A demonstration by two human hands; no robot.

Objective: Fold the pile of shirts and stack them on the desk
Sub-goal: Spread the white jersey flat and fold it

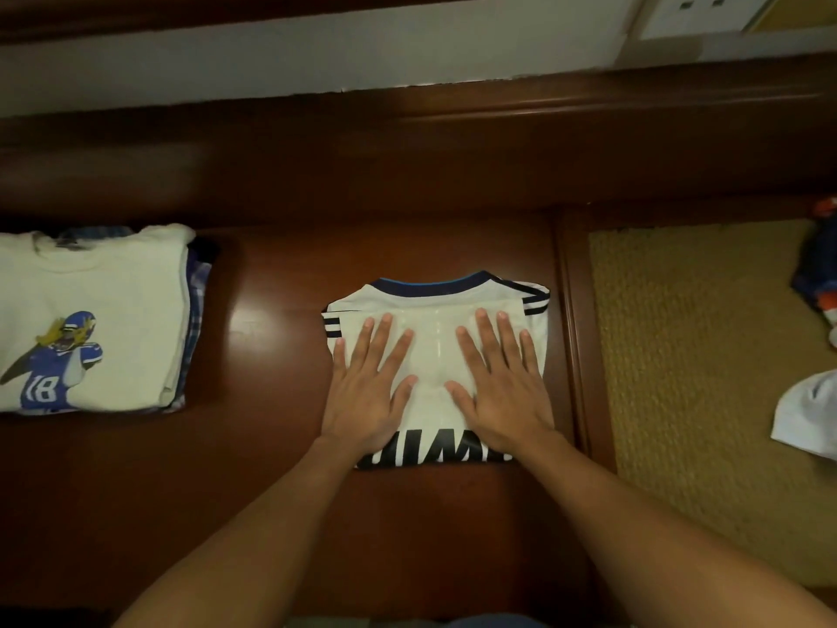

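Under both palms, flat on the desk (281,310), sits the white jersey (435,351). It is folded down to a neat rectangle, with its dark collar beyond the fingertips and black lettering showing at the heels of the hands. Left hand (369,392) and right hand (500,387) lie side by side, fingers straight and spread, pressing down, with nothing pinched or curled round the cloth.

My read: this is the smoothing press that finishes one fold. Next, I'd say, the hands need to get round the bundle's edges and carry it across without letting the layers slide open. The target looks to be the stack of folded shirts (90,287), well off to the left of the left hand. It is topped by a cream tee with a blue football-player print, and plaid and blue layers peek out beneath.

Past the right hand, across a woven mat (679,355), a dark blue-and-orange garment (815,269) and a white garment (806,414) lie loose at the frame's edge. More folding looks due.

No basket, bin or drawer shows; everything lies straight on open surfaces.
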